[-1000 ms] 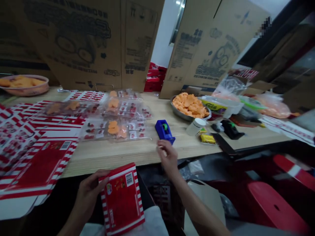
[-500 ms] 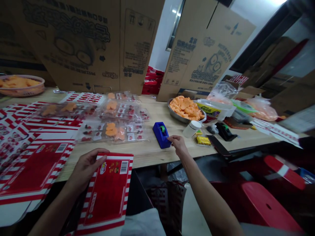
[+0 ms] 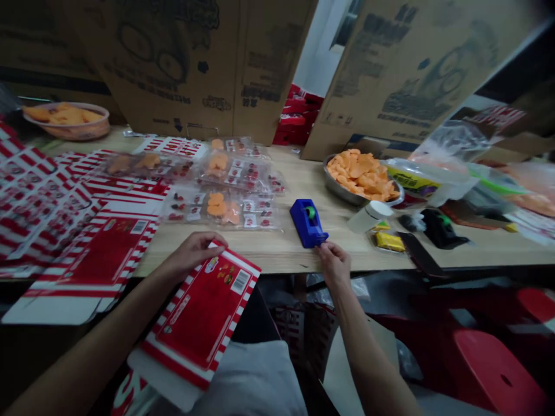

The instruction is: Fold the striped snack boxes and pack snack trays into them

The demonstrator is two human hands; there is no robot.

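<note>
Left hand: the left hand (image 3: pixel 193 251) grasps a flat red-and-white carton (image 3: pixel 199 323) at lower center, fingers closed over its upper edge (the carton is unfolded, with no box shape yet).

Right hand: the right hand (image 3: pixel 333 264), right of center, has its fingers (image 3: pixel 323 249) drawn together at the corner of a blue tape dispenser (image 3: pixel 307 222). Whether they pinch a strip of tape cannot be told.

Nearby: a red plastic stool (image 3: pixel 494 370) stands at lower right, below the level of the wooden table (image 3: pixel 295 257).

Apparently done: several clear bags (image 3: pixel 221 208) of orange snacks and small red-labeled packets lie filled and flat at center.

Apparently left: more flat cartons (image 3: pixel 99 260) lie unfolded at left, and none in view stands assembled. A steel bowl (image 3: pixel 342 196) at upper right sits heaped with orange crisps, and a pink bowl (image 3: pixel 89 136) at upper left holds more.

Right of the dispenser: a white cup (image 3: pixel 370 216), yellow packets (image 3: pixel 390 241) and a black tape dispenser (image 3: pixel 437 228).

Background: large cardboard sheets (image 3: pixel 173 69) stand along the far table edge, with red boxes (image 3: pixel 299 112) in the gap between them.
</note>
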